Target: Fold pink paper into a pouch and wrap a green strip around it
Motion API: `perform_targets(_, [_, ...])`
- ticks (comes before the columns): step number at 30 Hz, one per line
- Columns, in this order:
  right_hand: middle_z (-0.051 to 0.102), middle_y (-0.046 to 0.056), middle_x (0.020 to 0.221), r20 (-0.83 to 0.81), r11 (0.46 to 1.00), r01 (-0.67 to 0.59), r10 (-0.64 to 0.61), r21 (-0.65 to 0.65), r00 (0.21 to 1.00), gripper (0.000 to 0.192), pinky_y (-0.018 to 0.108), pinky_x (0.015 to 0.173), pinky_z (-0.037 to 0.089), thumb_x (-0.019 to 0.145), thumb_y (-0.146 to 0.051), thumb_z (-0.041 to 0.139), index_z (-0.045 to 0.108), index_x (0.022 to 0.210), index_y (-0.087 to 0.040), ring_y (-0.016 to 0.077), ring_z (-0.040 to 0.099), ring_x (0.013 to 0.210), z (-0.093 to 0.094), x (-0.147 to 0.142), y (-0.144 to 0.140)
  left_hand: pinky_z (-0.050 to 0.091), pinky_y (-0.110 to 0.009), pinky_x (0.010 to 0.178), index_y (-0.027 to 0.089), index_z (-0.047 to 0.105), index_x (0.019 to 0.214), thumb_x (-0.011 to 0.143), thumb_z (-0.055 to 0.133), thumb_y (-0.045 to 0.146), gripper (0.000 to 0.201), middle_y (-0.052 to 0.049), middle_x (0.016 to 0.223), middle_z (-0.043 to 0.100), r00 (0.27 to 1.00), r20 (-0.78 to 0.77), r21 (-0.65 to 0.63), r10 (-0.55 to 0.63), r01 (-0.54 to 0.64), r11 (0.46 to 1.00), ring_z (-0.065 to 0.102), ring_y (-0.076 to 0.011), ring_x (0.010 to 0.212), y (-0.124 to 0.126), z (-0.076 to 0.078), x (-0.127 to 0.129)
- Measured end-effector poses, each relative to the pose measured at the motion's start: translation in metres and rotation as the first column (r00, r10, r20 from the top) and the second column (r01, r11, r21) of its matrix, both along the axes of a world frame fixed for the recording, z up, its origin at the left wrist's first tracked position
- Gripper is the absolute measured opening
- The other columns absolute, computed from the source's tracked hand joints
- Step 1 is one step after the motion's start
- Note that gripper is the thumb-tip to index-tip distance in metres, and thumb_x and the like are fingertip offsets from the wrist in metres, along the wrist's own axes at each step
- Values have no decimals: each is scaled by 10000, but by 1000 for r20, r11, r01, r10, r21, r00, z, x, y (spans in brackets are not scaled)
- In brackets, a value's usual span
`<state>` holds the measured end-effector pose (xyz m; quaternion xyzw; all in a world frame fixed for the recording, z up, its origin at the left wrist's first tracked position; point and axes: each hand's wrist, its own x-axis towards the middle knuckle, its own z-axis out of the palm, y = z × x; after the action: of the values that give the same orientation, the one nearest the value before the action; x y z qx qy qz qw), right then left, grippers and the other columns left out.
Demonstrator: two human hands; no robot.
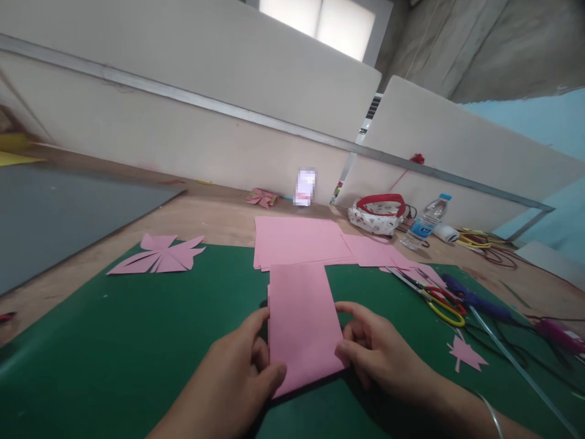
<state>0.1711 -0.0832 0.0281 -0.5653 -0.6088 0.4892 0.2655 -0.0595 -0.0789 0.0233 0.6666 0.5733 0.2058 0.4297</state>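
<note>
A folded sheet of pink paper [304, 329] is held between my two hands above a green cutting mat [183, 329]. At its left edge, my left hand [242, 366] grips the lower corner, with the thumb on top. My right hand [375, 347] pinches the right edge near the lower corner, its index finger stretched along the side. Behind the folded sheet lies a stack of pink paper [299, 241]. A cut pink flower shape [162, 255] rests at the mat's far left, and a small pink leaf-like cutout [467, 353] lies to the right of my right hand.
Yellow-handled scissors [445, 310] and a blue glue gun [475, 297] lie on the right, with cords around them. Farther back stand a water bottle [426, 222], a white and red pouch [377, 214] and a lit phone [304, 186]. A grey board [77, 207] is at left.
</note>
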Motion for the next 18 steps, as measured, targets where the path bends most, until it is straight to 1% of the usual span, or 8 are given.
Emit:
perform_targets(2, [544, -90, 657, 9, 1000, 5, -5, 9, 1000, 537, 165, 371, 328, 770, -147, 561, 437, 1293, -165, 37, 440, 370, 1, 0, -1, 383, -258, 543, 164, 415, 1281, 708, 515, 254, 588, 89, 577, 584, 1000, -8, 21, -9, 9, 1000, 550, -161, 526, -1, 1, 1])
perform_targets(4, [546, -89, 665, 6, 1000, 7, -7, 6, 1000, 574, 166, 380, 338, 763, -140, 567, 420, 1317, -162, 37, 447, 381, 1, 0, -2, 371, -256, 544, 175, 428, 1263, 716, 508, 257, 559, 87, 596, 582, 1000, 8, 37, -7, 7, 999, 532, -154, 527, -4, 4, 2])
perform_targets(7, [547, -86, 674, -12, 1000, 15, -15, -19, 1000, 621, 169, 382, 343, 754, -137, 581, 400, 1348, -162, 41, 464, 387, 2, 0, -1, 365, -257, 546, 189, 437, 1228, 720, 513, 269, 520, 92, 603, 565, 999, 38, 19, 2, -3, 1000, 524, -152, 530, -7, 6, 4])
perform_targets(12, [560, -71, 701, -6, 1000, -6, 6, -19, 1000, 600, 165, 385, 344, 762, -131, 594, 426, 1338, -155, 37, 480, 401, 1, 1, 1, 380, -268, 582, 200, 422, 1232, 722, 526, 243, 522, 94, 620, 567, 999, 36, 46, -22, 21, 999, 535, -155, 555, -6, 3, 4])
perform_targets(16, [554, -74, 690, -14, 1000, -15, 15, -8, 1000, 588, 161, 390, 343, 766, -122, 599, 443, 1331, -166, 39, 484, 406, 0, 1, 0, 368, -248, 535, 200, 429, 1232, 722, 535, 218, 521, 100, 611, 553, 999, 31, 52, -26, 24, 998, 495, -137, 519, -5, 2, 2])
perform_targets(18, [557, -71, 694, -51, 1000, -15, 14, -11, 999, 565, 159, 388, 342, 747, -108, 612, 486, 1294, -176, 41, 482, 408, 1, 1, 1, 376, -237, 505, 204, 476, 1183, 729, 546, 227, 460, 89, 613, 559, 998, 42, 85, -35, 32, 996, 495, -134, 510, -6, 2, 0])
